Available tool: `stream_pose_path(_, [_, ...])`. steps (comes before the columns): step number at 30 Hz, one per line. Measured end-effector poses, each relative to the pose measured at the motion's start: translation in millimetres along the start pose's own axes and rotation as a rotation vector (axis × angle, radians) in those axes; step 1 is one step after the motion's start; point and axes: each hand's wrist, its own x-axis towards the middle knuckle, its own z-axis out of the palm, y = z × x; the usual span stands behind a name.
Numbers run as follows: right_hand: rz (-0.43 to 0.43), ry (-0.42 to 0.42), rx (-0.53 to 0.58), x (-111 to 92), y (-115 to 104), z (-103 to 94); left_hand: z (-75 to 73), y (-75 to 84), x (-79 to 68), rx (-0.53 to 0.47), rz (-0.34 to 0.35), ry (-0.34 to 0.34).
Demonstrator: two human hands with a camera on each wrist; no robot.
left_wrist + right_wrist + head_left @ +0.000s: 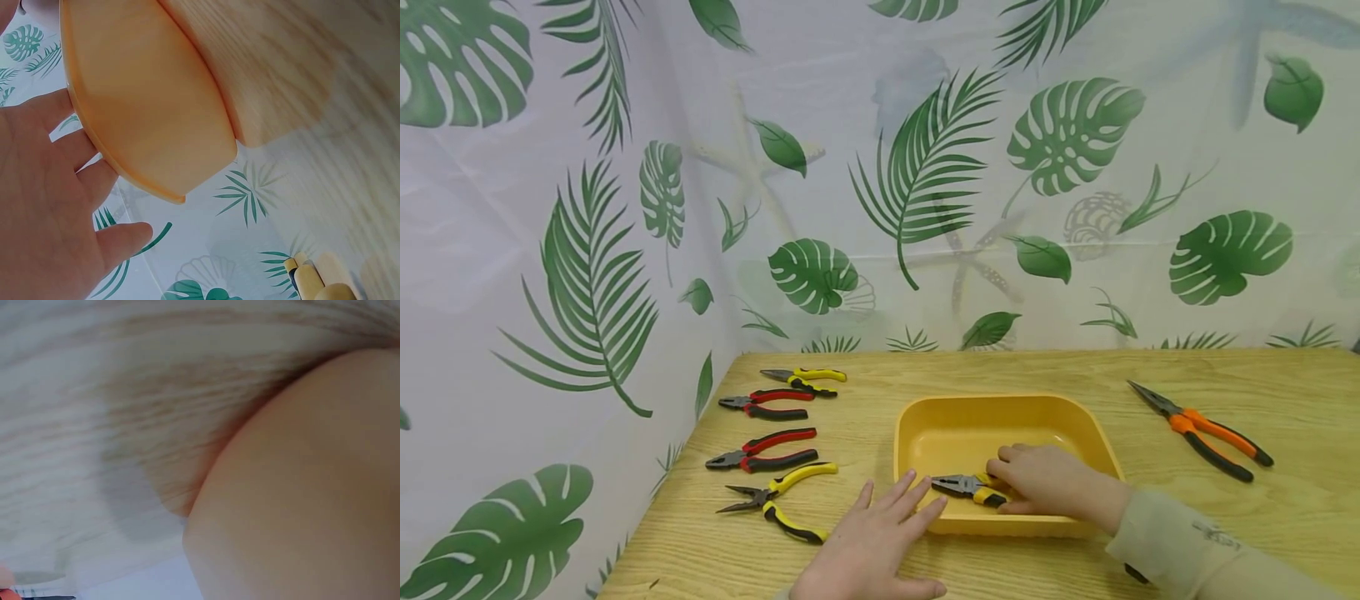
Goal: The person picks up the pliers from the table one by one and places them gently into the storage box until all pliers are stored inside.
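Observation:
My right hand [1048,482] reaches into the yellow plastic tray [1003,525] and grips the handles of combination pliers [958,486] with yellow and black grips. Their grey jaws point left, towards the tray's left front part. The ends of the handles are hidden under the hand. My left hand [872,542] is spread flat, its fingertips at the tray's left front corner. In the left wrist view, the fingers of the left hand [56,169] lie along the rim of the tray [150,100]. The right wrist view shows only the tray's outer wall [300,481] and the table.
On the left lie yellow-black needle-nose pliers [767,496], two red-black combination pliers [745,457] and, behind them, another yellow-black pair [793,375]. Orange-black long-nose pliers [1183,421] lie right of the tray. A leaf-printed cloth [925,317] hangs behind and left of the wooden table [865,442]. A small dark object [1136,573] shows below the right sleeve.

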Motion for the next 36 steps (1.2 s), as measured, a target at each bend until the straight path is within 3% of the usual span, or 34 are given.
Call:
stream_pose_path(10, [0.035,-0.048,0.124,0.2,0.4,-3.6,-0.1,0.3,-0.7,-0.010,0.000,0.002])
stream_pose_path(16, [0.061,-0.017,0.157,-3.9,2.4,-12.8,0.1,0.5,-0.5,-0.004,0.006,0.010])
stream_pose_path(23, [0.178,-0.043,0.222,-11.1,6.7,-28.7,-1.7,0.8,-1.5,0.001,0.009,0.022])
stream_pose_path(36, [0.155,0.187,0.076,-26.8,30.8,-41.6,-1.3,1.0,-0.8,-0.038,0.019,0.009])
